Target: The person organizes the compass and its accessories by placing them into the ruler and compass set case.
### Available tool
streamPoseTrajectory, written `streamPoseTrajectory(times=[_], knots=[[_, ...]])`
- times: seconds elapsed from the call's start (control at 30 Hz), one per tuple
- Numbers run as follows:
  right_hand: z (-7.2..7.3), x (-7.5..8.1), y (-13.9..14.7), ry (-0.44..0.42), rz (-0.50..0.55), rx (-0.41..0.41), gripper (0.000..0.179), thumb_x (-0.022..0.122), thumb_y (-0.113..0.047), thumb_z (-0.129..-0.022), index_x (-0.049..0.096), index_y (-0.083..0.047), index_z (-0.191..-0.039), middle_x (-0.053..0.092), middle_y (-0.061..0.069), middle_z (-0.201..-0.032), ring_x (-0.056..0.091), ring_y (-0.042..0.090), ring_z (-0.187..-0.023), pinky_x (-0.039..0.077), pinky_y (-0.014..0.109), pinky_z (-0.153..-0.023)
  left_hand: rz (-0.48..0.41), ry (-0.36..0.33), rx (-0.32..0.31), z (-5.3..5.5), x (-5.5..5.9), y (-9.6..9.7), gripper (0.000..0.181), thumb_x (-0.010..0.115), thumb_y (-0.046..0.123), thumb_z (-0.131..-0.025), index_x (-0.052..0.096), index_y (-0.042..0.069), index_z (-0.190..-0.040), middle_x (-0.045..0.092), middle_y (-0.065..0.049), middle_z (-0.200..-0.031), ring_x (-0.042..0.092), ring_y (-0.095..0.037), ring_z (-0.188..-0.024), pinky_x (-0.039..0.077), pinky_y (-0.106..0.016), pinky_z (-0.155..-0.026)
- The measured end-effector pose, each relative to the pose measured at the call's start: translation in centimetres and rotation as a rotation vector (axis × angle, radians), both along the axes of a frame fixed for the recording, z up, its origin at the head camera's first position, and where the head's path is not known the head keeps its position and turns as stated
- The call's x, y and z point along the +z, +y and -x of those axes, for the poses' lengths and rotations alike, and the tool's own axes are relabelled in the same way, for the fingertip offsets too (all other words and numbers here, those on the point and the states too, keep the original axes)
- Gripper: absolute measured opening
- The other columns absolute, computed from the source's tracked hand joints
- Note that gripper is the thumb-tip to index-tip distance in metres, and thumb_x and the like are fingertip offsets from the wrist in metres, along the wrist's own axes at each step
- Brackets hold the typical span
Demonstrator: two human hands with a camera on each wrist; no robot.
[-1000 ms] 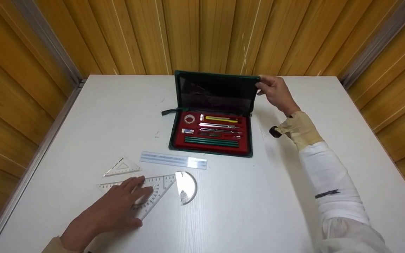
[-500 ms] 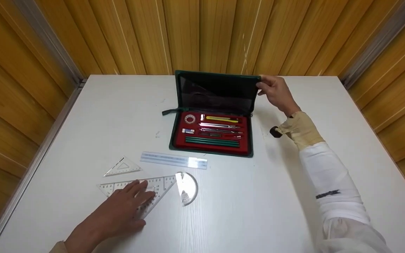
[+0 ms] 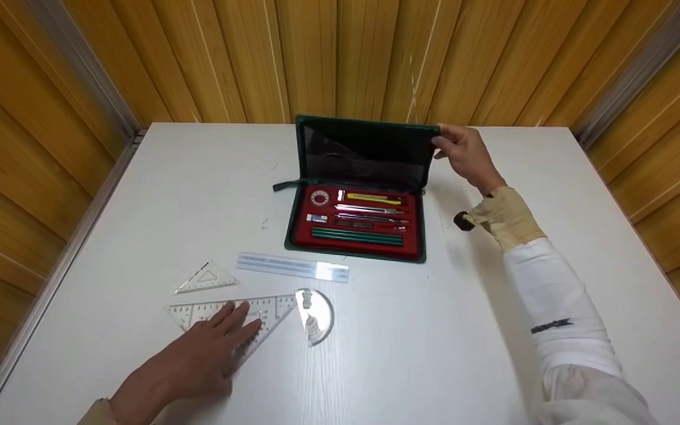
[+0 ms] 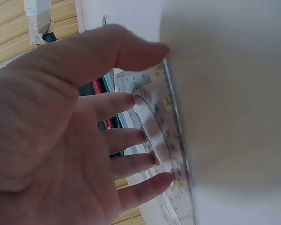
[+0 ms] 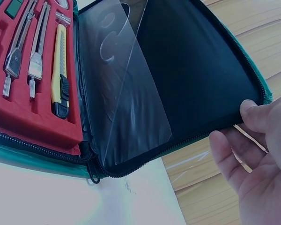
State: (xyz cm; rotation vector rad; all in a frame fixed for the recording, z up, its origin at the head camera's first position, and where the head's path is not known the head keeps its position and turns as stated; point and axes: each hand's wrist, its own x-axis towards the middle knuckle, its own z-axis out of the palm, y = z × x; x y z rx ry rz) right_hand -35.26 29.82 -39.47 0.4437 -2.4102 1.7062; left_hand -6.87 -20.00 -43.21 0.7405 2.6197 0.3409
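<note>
My left hand [image 3: 201, 354] lies palm down over a large clear set square [image 3: 278, 306] on the table, fingers spread and fairly straight. In the left wrist view its fingertips touch the set square around the cut-out, and the thumb tip is at one edge. My right hand [image 3: 468, 156] pinches the far right corner of the raised lid [image 3: 369, 150] of a green zip case [image 3: 355, 255]. The lid stands up with a clear pocket [image 5: 117, 84] inside. A red tray [image 5: 42, 112] in the case holds a yellow cutter [image 5: 59, 70], compasses, an eraser and green pencils [image 3: 356, 236].
A clear ruler [image 3: 281, 265] lies just in front of the case. A small set square [image 3: 207, 278] is left of it. A clear half-round protractor [image 3: 315, 319] touches the large set square's right tip. Wood-patterned panels [image 3: 363, 59] rise behind the white table [image 3: 493, 354].
My left fingers have shifted slightly right over the large set square, and the thumb has drawn in closer. The right hand keeps holding the lid in the same place.
</note>
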Motion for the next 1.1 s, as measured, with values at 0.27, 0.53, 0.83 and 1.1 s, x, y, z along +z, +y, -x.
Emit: streamPoseTrajectory(times=[0.27,0.53,0.83,1.1], knots=[[-1.9,2.0,-0.9,-0.004,-0.007,0.006,0.023,0.055,0.005,-0.103,0.067,0.01,-0.123,0.074,0.02,-0.106,0.068,0.028,-0.095,0.059,0.028,-0.078,-0.019,-0.038,0.012,0.3,0.2,0.2,0.093,0.084,0.004,-0.069,0.048,0.013,-0.154,0.03,-0.016,-0.166,0.022,-0.042,-0.153,0.035,-0.067,-0.111],[-2.2,2.2,-1.0,-0.015,-0.028,-0.006,0.024,0.056,0.004,-0.103,0.067,0.008,-0.124,0.074,0.02,-0.109,0.068,0.029,-0.097,0.059,0.028,-0.078,0.022,-0.038,0.025,0.1,0.1,0.9,0.095,0.089,0.008,-0.068,0.047,0.009,-0.154,0.031,-0.017,-0.166,0.022,-0.042,-0.153,0.037,-0.064,-0.112],[-2.3,2.2,-1.1,-0.026,-0.04,0.004,0.025,0.056,0.002,-0.104,0.067,0.008,-0.125,0.073,0.02,-0.11,0.068,0.029,-0.098,0.06,0.031,-0.08,0.059,-0.078,-0.084,-0.5,1.5,0.4,0.064,0.074,0.017,-0.089,0.053,0.001,-0.147,0.043,-0.021,-0.158,0.035,-0.044,-0.147,0.043,-0.054,-0.11],[-2.3,2.2,-0.8,-0.017,-0.03,-0.007,0.025,0.055,0.003,-0.104,0.067,0.008,-0.125,0.074,0.02,-0.108,0.068,0.029,-0.097,0.059,0.027,-0.077,-0.099,0.034,-0.088,-0.1,2.0,-0.9,0.035,0.07,0.006,-0.089,0.067,0.006,-0.125,0.071,-0.003,-0.11,0.064,-0.019,-0.094,0.057,-0.04,-0.083]])
